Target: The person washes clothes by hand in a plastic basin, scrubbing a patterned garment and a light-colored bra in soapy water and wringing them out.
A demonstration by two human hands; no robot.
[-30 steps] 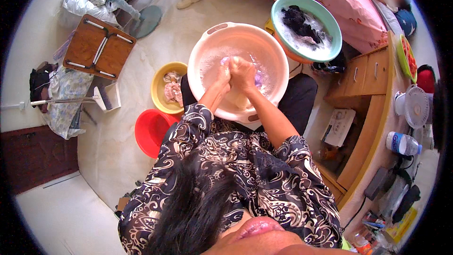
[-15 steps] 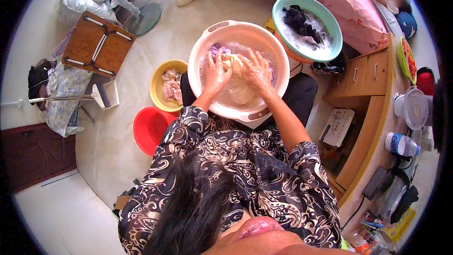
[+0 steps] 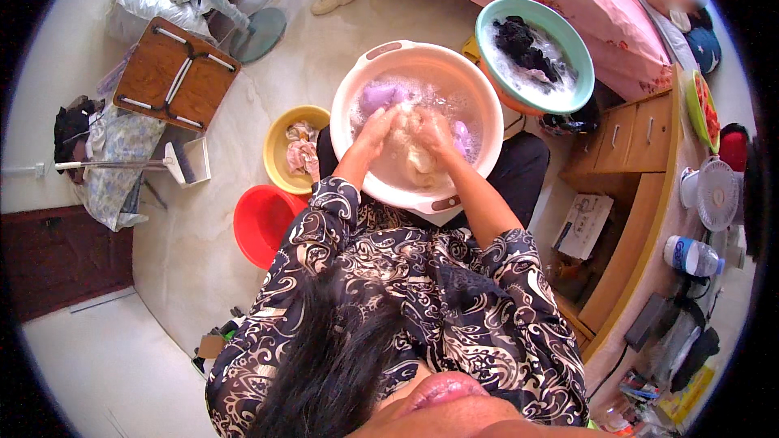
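In front of me a pale pink basin holds cloudy, sudsy water. My left hand and my right hand are in it, close together, with a wet cream cloth squeezed between them. The cloth hangs down toward the near side of the basin. My right fingers are slightly blurred, and some fingertips are hidden by cloth and foam. Beyond my left hand a purple cloth bulges out of the suds. More purple fabric floats to the right of my right hand.
A teal basin with dark laundry in suds stands at the far right. On the left are a yellow basin with pinkish cloths and a red basin. A wooden desk is on my right; a folded table and dustpan are farther left.
My hands have come together and gathered the cream cloth, which was spread under open fingers before. More of the purple cloth now shows. The whole view has shifted slightly.
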